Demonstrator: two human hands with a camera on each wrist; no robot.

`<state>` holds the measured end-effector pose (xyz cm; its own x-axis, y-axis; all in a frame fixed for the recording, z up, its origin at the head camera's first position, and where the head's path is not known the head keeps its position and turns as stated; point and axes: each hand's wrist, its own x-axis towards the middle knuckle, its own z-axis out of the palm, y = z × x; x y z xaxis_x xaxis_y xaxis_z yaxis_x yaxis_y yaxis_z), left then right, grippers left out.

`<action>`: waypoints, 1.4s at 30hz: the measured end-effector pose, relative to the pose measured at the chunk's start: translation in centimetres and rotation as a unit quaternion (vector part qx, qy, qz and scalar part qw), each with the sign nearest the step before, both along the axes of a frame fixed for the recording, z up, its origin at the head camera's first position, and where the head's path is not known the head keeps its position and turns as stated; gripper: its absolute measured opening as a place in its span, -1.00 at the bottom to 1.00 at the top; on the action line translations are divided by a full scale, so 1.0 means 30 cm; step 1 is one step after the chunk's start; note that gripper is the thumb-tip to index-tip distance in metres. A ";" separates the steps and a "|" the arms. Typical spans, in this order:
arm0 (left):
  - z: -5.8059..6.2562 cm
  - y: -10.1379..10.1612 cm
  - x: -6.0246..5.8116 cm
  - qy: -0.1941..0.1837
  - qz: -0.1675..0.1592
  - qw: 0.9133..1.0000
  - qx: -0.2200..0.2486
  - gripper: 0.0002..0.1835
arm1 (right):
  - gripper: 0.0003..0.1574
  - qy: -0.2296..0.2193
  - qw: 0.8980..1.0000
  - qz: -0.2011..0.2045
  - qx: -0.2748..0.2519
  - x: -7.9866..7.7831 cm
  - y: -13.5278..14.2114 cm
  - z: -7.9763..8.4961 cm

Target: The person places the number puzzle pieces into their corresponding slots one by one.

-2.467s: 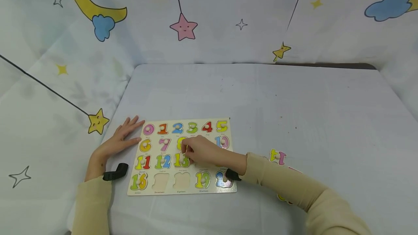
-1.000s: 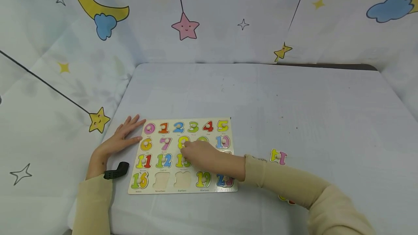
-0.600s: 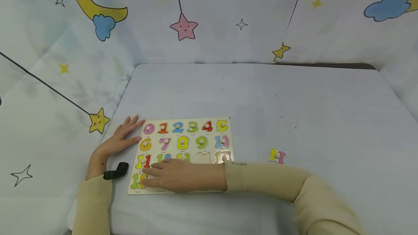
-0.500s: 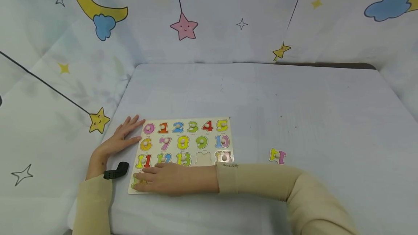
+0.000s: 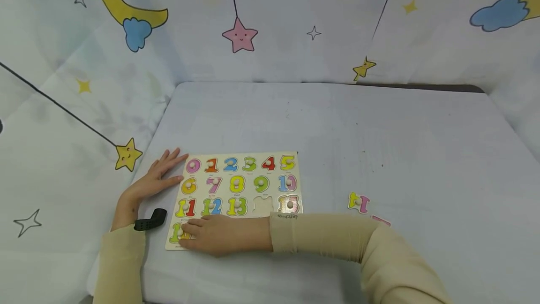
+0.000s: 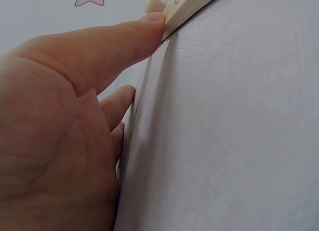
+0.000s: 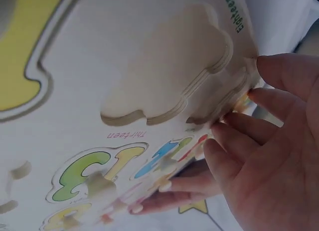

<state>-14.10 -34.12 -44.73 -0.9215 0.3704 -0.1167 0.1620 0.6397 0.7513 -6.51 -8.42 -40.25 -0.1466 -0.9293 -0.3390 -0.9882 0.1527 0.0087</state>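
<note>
Head view: hands flat on puzzle board [image 5: 300, 186], loose 14 piece [image 5: 359, 202] well right.

Pale lilac table [image 5: 337, 121], cloth-covered, running far back to a printed backdrop. Near left, wooden number puzzle board [image 5: 295, 172] lying flat; beside its left edge, a small black object [image 5: 150, 222]. Near right, well apart from the board, loose number pieces: a yellow-and-pink one [image 5: 358, 201] and a pink one [image 5: 381, 221] partly hidden.
</note>
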 end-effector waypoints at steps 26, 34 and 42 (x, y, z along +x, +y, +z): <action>-0.002 0.006 0.005 -0.010 -0.001 1.000 0.001 -0.30 | -0.36 -0.053 0.938 -0.278 -0.202 -0.166 0.797 0.061; -0.008 0.003 -0.002 -0.002 -0.007 1.000 0.003 -0.30 | -0.41 -0.032 0.899 -0.372 -0.229 -0.153 1.029 0.037; 0.015 0.018 0.011 -0.002 -0.004 1.000 -0.002 -0.31 | -0.48 -0.055 0.863 -0.465 -0.191 -0.115 1.093 0.004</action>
<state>-13.76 -33.56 -44.27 -0.9185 0.3766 -0.1206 0.1643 0.6408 0.7499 -9.97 24.38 -40.12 -0.8756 -0.4739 -0.0937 -0.4281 0.8511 -0.3039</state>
